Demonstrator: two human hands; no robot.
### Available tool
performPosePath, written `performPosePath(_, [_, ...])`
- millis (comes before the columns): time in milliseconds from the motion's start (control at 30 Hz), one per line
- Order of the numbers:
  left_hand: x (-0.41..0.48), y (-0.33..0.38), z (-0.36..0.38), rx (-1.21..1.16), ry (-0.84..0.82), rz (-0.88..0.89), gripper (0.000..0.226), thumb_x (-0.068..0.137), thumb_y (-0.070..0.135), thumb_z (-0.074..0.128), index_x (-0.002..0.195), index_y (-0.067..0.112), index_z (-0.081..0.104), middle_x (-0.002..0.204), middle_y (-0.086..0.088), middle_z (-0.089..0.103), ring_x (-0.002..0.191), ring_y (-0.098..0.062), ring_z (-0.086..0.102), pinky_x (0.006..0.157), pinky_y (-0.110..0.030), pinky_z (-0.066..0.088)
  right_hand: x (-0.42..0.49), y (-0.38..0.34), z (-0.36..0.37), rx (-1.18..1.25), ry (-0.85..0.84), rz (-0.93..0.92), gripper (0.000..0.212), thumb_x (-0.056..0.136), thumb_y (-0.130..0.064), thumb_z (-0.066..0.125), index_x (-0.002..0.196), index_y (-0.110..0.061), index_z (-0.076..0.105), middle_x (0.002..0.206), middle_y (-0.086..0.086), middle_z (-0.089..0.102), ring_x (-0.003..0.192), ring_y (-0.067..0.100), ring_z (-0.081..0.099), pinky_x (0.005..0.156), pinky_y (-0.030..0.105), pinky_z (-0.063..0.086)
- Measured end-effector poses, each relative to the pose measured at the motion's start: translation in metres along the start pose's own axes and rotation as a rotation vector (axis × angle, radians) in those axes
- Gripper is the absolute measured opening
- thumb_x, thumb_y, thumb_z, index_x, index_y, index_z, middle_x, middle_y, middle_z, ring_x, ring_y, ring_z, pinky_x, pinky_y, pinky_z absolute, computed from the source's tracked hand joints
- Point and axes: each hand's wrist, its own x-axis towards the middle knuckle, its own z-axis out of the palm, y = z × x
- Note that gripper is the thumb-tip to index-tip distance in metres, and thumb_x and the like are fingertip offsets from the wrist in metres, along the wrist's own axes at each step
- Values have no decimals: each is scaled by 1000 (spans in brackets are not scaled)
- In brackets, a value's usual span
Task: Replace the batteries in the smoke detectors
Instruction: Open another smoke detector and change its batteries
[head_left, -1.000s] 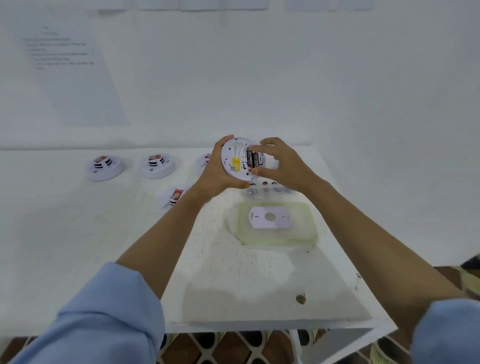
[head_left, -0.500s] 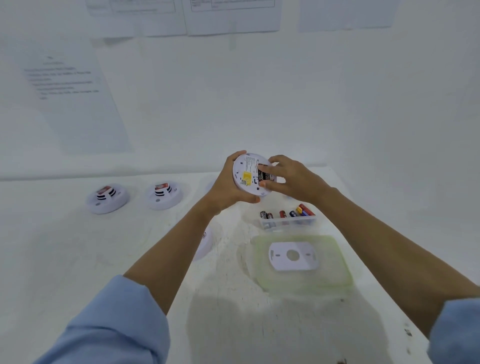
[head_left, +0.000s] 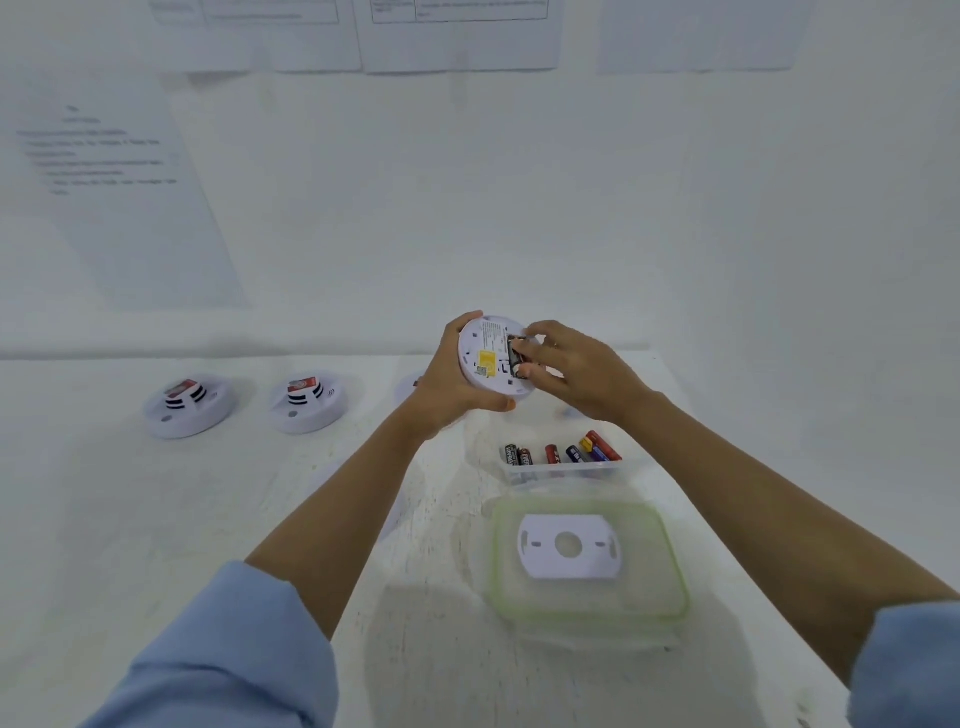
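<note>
Over table (head_left: 156, 519), left hand (head_left: 452, 387) cups detector (head_left: 487, 357) (right hand (head_left: 587, 379) pinches battery (head_left: 515, 357)).

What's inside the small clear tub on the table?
Loose batteries, roughly six, black, red and blue ones, lying in the clear tub. Their lower ends are blurred behind the tub wall, so the exact count and anything beneath them can't be told.

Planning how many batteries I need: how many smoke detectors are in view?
3 clearly: one smoke detector in the left hand, two on the table at left. Partly hidden white shapes behind that hand and forearm may be more.
</note>
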Motion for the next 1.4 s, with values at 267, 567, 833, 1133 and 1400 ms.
performPosePath(267, [1, -3, 4, 0, -41, -6, 102, 51, -17, 76, 132, 18, 25, 121, 2, 46, 108, -10, 54, 74, -23, 55, 0, 5, 1, 372, 102, 156, 41, 69, -21, 79, 107, -15, 67, 114, 1, 65, 104, 14, 55, 88, 14, 37])
performPosePath(567, [0, -3, 5, 61, -27, 39, 101, 47, -7, 76, 130, 20, 26, 121, 5, 44, 110, -9, 49, 76, -18, 52, -8, 6, -7, 573, -58, 217, 45, 58, -4, 82, 93, -10, 55, 90, -9, 53, 74, -2, 42, 64, 6, 35])
performPosePath(833, [-8, -9, -1, 113, 9, 52, 99, 47, -5, 76, 128, 23, 27, 121, 7, 42, 113, -11, 47, 76, -15, 51, -18, 7, -1, 531, -292, 253, 50, 60, -18, 85, 93, -21, 47, 106, -6, 50, 82, 4, 38, 68, 20, 35])
performPosePath(1133, [-4, -11, 0, 139, 5, 58, 101, 53, -20, 76, 132, 17, 25, 120, 11, 41, 104, 10, 51, 74, -15, 52, 13, 6, 11, 442, -18, 316, 19, 89, -25, 58, 103, -13, 53, 89, 3, 48, 67, 4, 39, 66, 23, 34])
performPosePath(1400, [-2, -10, 10, 101, 23, 68, 105, 49, -8, 76, 137, 11, 23, 124, 7, 42, 111, -6, 51, 79, -24, 54, 26, -1, 13, 577, 149, 478, 20, 76, -12, 67, 76, -14, 47, 63, -2, 45, 57, 14, 38, 54, 24, 34])
